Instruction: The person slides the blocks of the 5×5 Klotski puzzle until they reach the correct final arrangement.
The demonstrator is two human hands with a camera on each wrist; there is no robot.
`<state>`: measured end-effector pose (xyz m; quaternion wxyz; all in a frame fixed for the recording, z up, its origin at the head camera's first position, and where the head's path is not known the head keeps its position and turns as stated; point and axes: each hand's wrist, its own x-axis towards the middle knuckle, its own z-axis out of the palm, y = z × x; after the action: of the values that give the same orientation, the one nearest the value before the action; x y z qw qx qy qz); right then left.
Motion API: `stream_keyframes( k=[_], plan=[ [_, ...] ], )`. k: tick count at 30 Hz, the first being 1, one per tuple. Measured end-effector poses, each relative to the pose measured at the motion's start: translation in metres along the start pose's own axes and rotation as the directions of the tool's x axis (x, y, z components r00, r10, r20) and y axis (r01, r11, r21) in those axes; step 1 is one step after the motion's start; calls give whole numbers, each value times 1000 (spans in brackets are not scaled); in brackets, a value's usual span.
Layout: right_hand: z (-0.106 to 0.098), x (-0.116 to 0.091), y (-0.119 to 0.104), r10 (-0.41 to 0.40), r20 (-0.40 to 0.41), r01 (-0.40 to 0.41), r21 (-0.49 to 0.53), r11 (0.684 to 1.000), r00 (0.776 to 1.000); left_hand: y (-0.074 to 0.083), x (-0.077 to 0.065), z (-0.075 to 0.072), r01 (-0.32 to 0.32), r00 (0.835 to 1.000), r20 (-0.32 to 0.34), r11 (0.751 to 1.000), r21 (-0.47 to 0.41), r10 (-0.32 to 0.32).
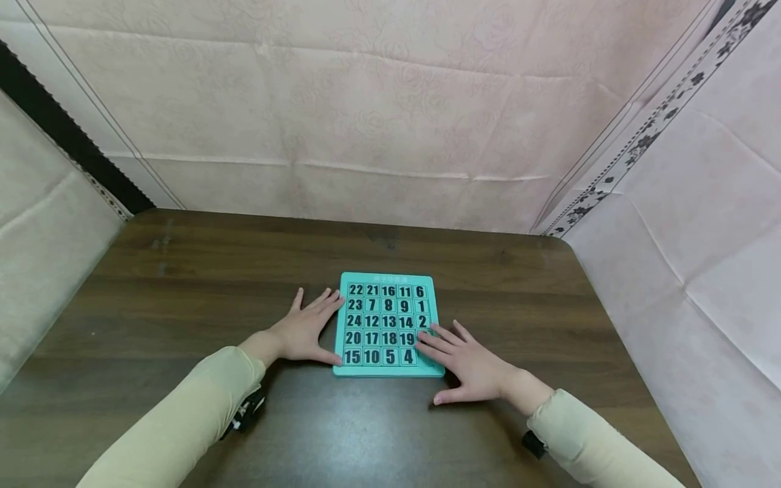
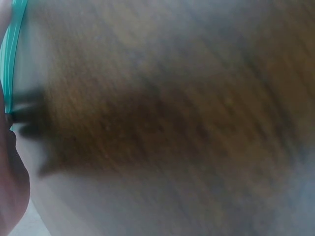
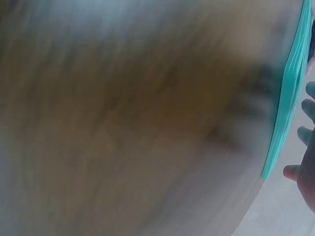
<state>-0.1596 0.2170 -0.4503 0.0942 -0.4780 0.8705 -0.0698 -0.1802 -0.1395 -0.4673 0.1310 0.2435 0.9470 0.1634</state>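
Note:
A turquoise number slide puzzle (image 1: 390,371) lies flat on the wooden table, its white tiles bearing black numbers in rows. Along its left edge rests my left hand (image 1: 303,332), fingers spread, with thumb at the lower left corner and fingertips at the upper left side. My right hand (image 1: 478,369) reaches over the lower right of the board with fairly straight fingers, hiding part of the right column. Its thumb is off the board, near the table. In the right wrist view the puzzle's ribbed side (image 3: 288,93) shows beside the fingers (image 3: 305,135).
The brown wooden table (image 1: 201,285) extends around the puzzle. Behind it hangs a pale patterned cloth (image 1: 378,122), with more cloth on the left and right sides. Dark wrist devices (image 1: 245,410) sit under both sleeves.

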Motion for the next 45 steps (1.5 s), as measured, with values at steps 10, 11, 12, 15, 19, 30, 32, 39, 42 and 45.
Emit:
stream_keyframes(
  k=[10, 11, 12, 15, 19, 30, 32, 39, 42, 45],
  plan=[
    [5, 2, -16, -80, 37, 81, -35, 996, 996, 1, 0, -1, -3, 1000, -2, 1000, 14, 3],
    [5, 2, -16, -79, 34, 80, -35, 996, 996, 1, 0, -2, -3, 1000, 0, 1000, 14, 3],
    [6, 1, -16, -78, 33, 79, -31, 996, 996, 1, 0, -2, -5, 1000, -1, 1000, 12, 5],
    [6, -1, -14, -71, 30, 72, -27, 997, 997, 1, 0, -2, -9, 1000, -4, 1000, 5, 9],
    [6, -5, -12, -69, 16, 69, -24, 997, 997, 1, 0, -2, -11, 1000, -6, 1000, 5, 11],
    [4, -17, -7, -26, 15, 26, 1, 1000, 1000, 1, -1, -2, -7, 1000, 3, 1000, 13, 7],
    [4, -18, -6, -26, 19, 26, 3, 1000, 999, 1, -1, -2, -10, 1000, -1, 1000, 16, 10],
    [0, -19, -7, -24, 19, 24, 10, 1000, 1000, 0, 0, -2, -20, 1000, -16, 1000, 18, 20],
    [0, -18, -7, -21, 24, 20, 3, 1000, 1000, 0, 0, -2, -24, 1000, -15, 1000, 17, 25],
    [0, -14, -11, -30, 15, 30, -17, 999, 999, 1, 0, -2, -24, 1000, -15, 1000, 18, 24]
  ],
)
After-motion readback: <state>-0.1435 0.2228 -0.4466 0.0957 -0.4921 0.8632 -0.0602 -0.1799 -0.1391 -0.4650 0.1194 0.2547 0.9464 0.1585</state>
